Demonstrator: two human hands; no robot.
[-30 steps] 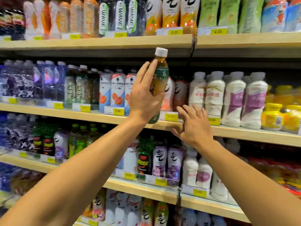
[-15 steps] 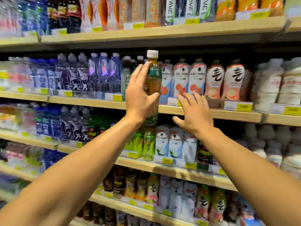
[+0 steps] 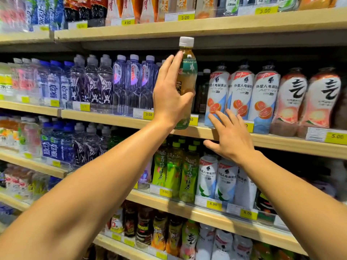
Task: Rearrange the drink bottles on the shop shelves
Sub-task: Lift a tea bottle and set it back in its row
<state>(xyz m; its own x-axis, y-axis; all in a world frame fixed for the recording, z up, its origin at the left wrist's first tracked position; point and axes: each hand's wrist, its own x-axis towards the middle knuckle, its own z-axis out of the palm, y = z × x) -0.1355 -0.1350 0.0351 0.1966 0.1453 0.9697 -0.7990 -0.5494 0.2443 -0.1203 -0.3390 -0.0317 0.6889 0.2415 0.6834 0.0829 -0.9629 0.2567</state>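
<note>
Left hand [image 3: 170, 94] grips one tea bottle [image 3: 185, 79], white cap up, held upright in front of second shelf [image 3: 112, 119], above its front edge. Right hand [image 3: 230, 139] spread flat, fingers straight, holding nothing, near same edge. Behind right hand: three grapefruit bottles [image 3: 242, 96], then two peach bottles [image 3: 308, 100] toward shelf's right end. Shelf below: three green tea bottles [image 3: 174, 169].

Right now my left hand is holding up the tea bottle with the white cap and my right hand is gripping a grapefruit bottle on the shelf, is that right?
Not quite. The right hand grips nothing: the head view shows its fingers spread open in front of the grapefruit bottles. The left hand does hold up the tea bottle with the white cap.
</note>
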